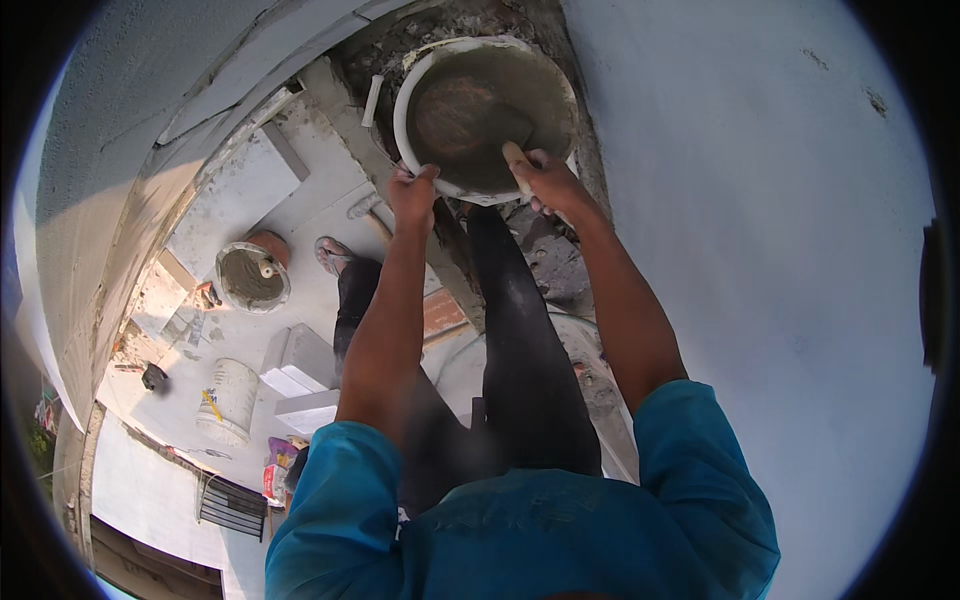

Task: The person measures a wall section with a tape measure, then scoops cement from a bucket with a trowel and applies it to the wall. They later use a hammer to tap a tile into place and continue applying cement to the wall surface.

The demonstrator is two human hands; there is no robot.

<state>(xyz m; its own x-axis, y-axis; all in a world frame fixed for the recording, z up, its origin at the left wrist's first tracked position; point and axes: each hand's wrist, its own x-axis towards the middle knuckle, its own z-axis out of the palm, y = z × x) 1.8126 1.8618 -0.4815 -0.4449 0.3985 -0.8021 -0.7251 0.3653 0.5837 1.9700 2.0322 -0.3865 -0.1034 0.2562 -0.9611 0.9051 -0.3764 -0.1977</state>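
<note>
A round, pale-rimmed basin (402, 112) sits in front of me at the top of the view, with wet grey mortar (450, 110) inside. My left hand (413, 192) is closed on its near left rim. In my right hand (550, 184), above the near right rim, is the light wooden handle of a trowel (517, 163). The dark blade of this trowel dips into the basin and is partly lost against the grey mortar. Brown patches of the basin's bottom or its contents show through at the middle.
A smooth pale wall (740, 250) rises close on my right. On the floor to the left lie a hammer (368, 208), a mortar-smeared bucket (226, 275), a white bucket (228, 395) and white blocks (305, 358). Rubble (560, 262) lies beside my foot.
</note>
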